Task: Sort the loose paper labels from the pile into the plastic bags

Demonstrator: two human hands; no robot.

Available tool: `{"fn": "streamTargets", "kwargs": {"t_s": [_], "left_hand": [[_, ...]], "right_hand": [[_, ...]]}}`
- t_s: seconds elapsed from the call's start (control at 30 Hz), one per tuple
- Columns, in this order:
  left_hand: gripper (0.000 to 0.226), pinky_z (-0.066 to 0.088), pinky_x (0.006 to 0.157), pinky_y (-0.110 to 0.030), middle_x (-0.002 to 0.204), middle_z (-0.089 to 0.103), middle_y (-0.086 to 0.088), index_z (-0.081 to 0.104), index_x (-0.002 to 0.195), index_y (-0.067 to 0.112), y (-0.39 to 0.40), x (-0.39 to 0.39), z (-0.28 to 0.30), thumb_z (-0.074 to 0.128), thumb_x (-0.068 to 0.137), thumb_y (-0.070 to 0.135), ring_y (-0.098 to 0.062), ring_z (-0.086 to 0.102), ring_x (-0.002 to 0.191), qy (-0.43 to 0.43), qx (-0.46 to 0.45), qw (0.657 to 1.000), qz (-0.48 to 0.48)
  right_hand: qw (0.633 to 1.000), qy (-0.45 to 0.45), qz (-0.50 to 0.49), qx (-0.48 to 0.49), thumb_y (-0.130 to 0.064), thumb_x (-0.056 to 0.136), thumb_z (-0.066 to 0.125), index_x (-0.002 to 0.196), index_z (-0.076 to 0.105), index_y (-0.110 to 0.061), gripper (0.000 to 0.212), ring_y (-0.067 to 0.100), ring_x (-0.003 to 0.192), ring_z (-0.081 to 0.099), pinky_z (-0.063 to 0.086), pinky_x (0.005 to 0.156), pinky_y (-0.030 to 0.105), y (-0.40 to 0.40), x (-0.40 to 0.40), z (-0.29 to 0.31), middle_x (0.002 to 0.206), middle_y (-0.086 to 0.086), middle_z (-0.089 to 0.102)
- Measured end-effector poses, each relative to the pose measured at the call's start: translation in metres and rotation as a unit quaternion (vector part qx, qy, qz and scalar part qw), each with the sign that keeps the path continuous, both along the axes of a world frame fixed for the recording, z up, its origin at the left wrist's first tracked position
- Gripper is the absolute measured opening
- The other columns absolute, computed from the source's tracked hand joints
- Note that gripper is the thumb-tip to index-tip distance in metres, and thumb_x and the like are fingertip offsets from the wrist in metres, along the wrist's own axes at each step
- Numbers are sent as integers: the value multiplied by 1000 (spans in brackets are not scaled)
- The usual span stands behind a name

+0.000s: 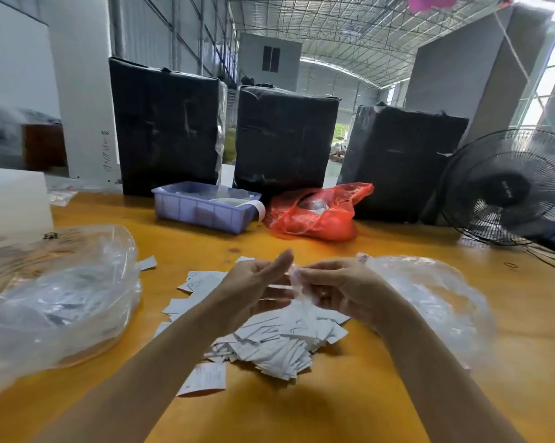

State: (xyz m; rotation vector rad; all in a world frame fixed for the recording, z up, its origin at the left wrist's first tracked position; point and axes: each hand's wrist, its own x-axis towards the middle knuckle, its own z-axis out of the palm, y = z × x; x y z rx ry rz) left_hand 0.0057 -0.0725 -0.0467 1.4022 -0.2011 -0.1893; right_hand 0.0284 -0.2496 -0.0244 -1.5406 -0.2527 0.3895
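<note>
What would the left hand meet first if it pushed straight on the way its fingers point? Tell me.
Probably the right hand. The left hand points its fingers up and to the right, at the small clear bag pinched in the right hand's fingertips. Depth between them is unclear, so the bag could come first.

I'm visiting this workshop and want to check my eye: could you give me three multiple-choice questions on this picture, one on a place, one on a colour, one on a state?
1. Where does the pile of paper labels lie?
A. in the tray
B. on the table below the hands
C. inside the red bag

2. What colour is the plastic tray?
A. green
B. light purple
C. black

3. What is the right hand doing?
A. resting flat on the table
B. holding the fan
C. pinching thin clear plastic

Answers: 1 B, the labels spread on the yellow table under both wrists. 2 B, its walls look lilac. 3 C, its fingertips pinch a small clear bag beside the left hand.
</note>
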Motion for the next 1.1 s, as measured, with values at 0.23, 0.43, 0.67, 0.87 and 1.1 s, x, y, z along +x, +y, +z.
{"fn": "streamTargets", "kwargs": {"t_s": [0.23,0.43,0.67,0.87,1.1], "left_hand": [[52,51,60,-21,81,66,-6,65,105,5,22,4,-10,80,58,21,-12,63,65,35,54,998,-17],[21,47,49,-17,59,62,-2,68,79,3,28,10,-16,81,63,8,-8,58,51,52,72,995,44],[17,47,46,-16,63,70,-7,69,76,3,28,12,-16,79,65,12,-8,59,47,40,37,994,93],[29,46,48,-17,61,68,-5,70,71,6,26,9,-14,81,53,26,-7,54,46,28,44,994,92],[14,49,51,-17,64,69,-4,71,74,7,31,10,-12,78,65,16,-8,59,53,24,17,993,112]], "right_hand": [[999,39,6,11,-11,83,60,85,64,1,13,11,49,51,42,51,23,24,-2,-18,60,7,54],[997,-5,-69,-37,-19,93,56,80,63,-4,21,8,44,52,43,49,21,30,3,-24,56,5,55],[983,-101,-125,-88,-16,96,52,75,61,-8,25,9,53,55,45,55,23,32,3,-22,62,1,59],[984,-96,-140,-59,-14,95,53,70,58,-7,27,11,51,58,46,48,18,28,3,-19,61,4,62],[902,-152,-256,-312,1,79,68,68,67,5,12,15,46,61,51,45,23,-67,20,17,55,12,66]]}}
